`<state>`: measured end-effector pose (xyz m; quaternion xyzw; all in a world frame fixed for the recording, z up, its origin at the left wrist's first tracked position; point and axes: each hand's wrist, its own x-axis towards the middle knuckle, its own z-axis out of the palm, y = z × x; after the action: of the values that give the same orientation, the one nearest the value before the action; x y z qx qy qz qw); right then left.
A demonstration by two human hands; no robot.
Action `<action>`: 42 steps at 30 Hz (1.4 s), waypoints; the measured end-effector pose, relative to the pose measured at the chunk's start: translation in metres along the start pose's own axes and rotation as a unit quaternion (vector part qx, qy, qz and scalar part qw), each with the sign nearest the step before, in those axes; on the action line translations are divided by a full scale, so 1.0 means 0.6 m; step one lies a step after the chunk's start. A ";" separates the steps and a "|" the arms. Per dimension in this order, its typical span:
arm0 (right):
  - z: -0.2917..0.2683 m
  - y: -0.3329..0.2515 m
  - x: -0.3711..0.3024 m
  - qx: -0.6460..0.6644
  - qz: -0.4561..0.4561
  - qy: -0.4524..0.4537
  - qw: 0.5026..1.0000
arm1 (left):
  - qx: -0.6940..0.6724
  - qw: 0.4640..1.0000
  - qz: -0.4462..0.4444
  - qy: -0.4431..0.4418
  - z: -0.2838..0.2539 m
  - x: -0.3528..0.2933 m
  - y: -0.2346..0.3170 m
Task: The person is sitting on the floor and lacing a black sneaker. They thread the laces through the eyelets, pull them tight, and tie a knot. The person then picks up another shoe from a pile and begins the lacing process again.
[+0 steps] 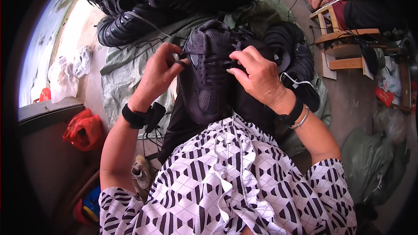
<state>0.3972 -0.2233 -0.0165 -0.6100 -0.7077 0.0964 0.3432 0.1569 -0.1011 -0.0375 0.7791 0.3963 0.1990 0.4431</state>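
A black sneaker [203, 101] rests on my lap with its toe towards me and its opening away from me. Dark laces [211, 67] cross its tongue in several rows. On the sneaker's left side, my left hand [160, 73] pinches a black lace between thumb and fingers. Over on the right side, my right hand [260, 75] is closed in a pinch on a lace by the upper eyelets. The dark lace ends are hard to make out against the shoe. Each wrist wears a black band.
Black shoes are piled [126, 28] at the far left, and more [283, 43] lie right of my knees. Under them spreads a green-grey sheet [124, 72]. A wooden stool [346, 63] stands at right, near another person's leg. Red bag [85, 129] at left; green sacks [370, 161] at lower right.
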 end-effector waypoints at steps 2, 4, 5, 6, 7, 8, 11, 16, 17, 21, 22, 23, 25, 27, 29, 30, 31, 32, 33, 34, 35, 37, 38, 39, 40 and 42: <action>0.001 0.000 0.006 -0.009 -0.001 -0.026 1.000 | -0.061 0.997 -0.028 -0.045 0.013 -0.003 -0.020; -0.004 -0.003 0.012 0.046 0.089 -0.090 0.991 | -0.050 0.998 0.002 -0.033 0.010 -0.004 -0.035; -0.007 -0.004 0.015 0.072 0.134 -0.122 0.981 | -0.045 0.998 0.017 -0.028 0.008 -0.004 -0.039; -0.007 -0.005 0.018 0.070 0.134 -0.121 0.981 | -0.001 0.999 0.047 -0.003 0.008 -0.005 -0.036; -0.006 -0.007 0.021 0.068 0.134 -0.120 0.981 | 0.043 0.996 0.077 0.022 0.007 -0.005 -0.029; -0.004 -0.007 0.023 0.066 0.135 -0.119 0.981 | 0.088 0.989 0.107 0.046 0.007 -0.005 -0.026; -0.002 -0.001 0.028 0.018 0.079 -0.064 0.995 | -0.003 0.996 0.034 0.087 0.005 0.000 -0.027; -0.007 0.001 0.023 -0.174 -0.134 -0.034 0.975 | -0.269 0.962 -0.001 0.057 0.004 0.001 -0.009; -0.007 0.004 0.021 -0.168 -0.125 -0.033 0.977 | -0.307 0.949 -0.056 0.039 -0.010 -0.003 0.004; -0.006 0.012 0.011 -0.175 -0.103 -0.031 0.979 | -0.443 0.890 -0.101 0.028 -0.032 0.008 0.022; -0.007 0.010 0.008 -0.181 -0.101 -0.032 0.978 | -0.477 0.874 -0.091 0.022 -0.038 0.010 0.022; -0.010 0.007 0.007 -0.181 -0.094 -0.028 0.979 | -0.507 0.859 -0.066 0.025 -0.043 0.017 0.016; -0.014 0.001 -0.001 -0.179 -0.079 -0.022 0.980 | -0.554 0.830 -0.049 0.047 -0.054 0.028 0.026; -0.009 0.005 -0.003 -0.064 0.001 -0.006 0.998 | -0.577 0.816 -0.032 0.025 -0.060 0.035 0.020; -0.012 0.003 -0.006 0.059 0.122 -0.034 0.990 | -0.577 0.815 -0.038 0.033 -0.051 0.033 0.021; -0.016 -0.001 -0.007 0.126 0.203 -0.069 0.968 | -0.577 0.815 -0.040 0.037 -0.049 0.033 0.022; -0.020 -0.004 -0.007 0.192 0.281 -0.104 0.935 | -0.581 0.812 -0.045 0.030 -0.048 0.034 0.021; -0.024 -0.003 -0.004 0.222 0.308 -0.114 0.918 | -0.580 0.813 -0.049 0.029 -0.049 0.036 0.020; -0.028 0.000 -0.001 0.254 0.336 -0.123 0.899 | -0.578 0.814 -0.053 0.027 -0.049 0.039 0.019; -0.030 0.002 0.001 0.284 0.363 -0.132 0.877 | -0.575 0.815 -0.058 0.025 -0.049 0.041 0.018; -0.012 0.010 -0.008 0.118 0.173 -0.044 0.977 | -0.572 0.817 -0.065 0.035 -0.048 0.041 0.018; -0.008 0.013 -0.012 0.010 0.072 -0.023 0.997 | -0.566 0.818 -0.080 0.057 -0.046 0.041 0.021; -0.008 0.013 -0.012 -0.045 0.021 -0.013 0.999 | -0.568 0.818 -0.076 0.052 -0.046 0.040 0.021; -0.011 0.011 -0.013 -0.066 0.006 -0.011 0.998 | -0.570 0.817 -0.072 0.049 -0.047 0.037 0.018; -0.014 0.011 -0.010 -0.107 -0.029 -0.009 0.994 | -0.571 0.817 -0.068 0.047 -0.048 0.035 0.017; -0.019 0.016 -0.001 -0.188 -0.096 -0.004 0.977 | -0.565 0.822 -0.053 0.046 -0.050 0.037 0.015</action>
<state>0.4114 -0.2248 -0.0135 -0.5924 -0.7699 -0.0692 0.2270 0.1548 -0.0702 -0.0148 0.3603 0.2754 0.3994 0.7968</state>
